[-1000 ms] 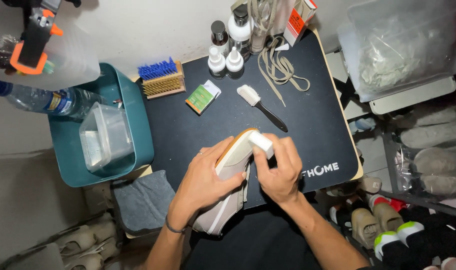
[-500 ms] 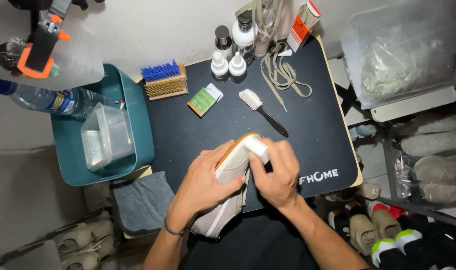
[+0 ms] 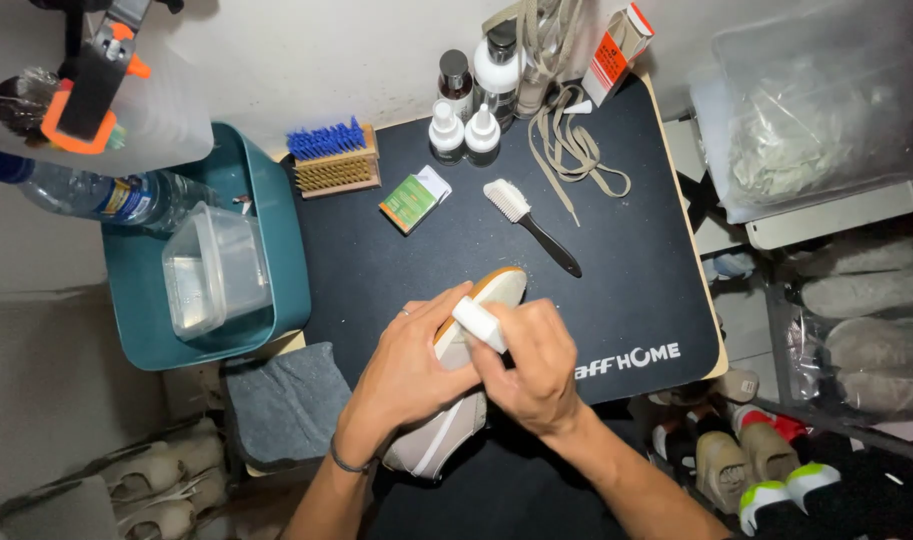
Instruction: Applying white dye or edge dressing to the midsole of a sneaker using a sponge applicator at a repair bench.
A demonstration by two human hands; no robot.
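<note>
Clamped in the left hand (image 3: 408, 375), a beige sneaker (image 3: 446, 420) was held sole-side up over the near edge of the black desk mat (image 3: 626, 300), fingers wrapped across its midsection. The right hand (image 3: 531, 365) was closed on a small white block (image 3: 478, 324) (an eraser or sponge; which could not be determined), with the block pressed against the white sidewall just below the tan outsole (image 3: 496, 285).

All further positions are given relative to the mat. A white-bristled brush with a black handle (image 3: 531, 226) lay near its centre, well apart from the sneaker. A small green box (image 3: 412, 200) lay left of that brush. A wooden brush with blue bristles (image 3: 334, 160) sat at the far-left corner. Two small white dropper bottles (image 3: 463, 132) stood at the far edge, with loose beige laces (image 3: 574, 150) just right of them. Off the left edge, a teal bin (image 3: 276, 220) held a clear plastic tub (image 3: 214, 270).
</note>
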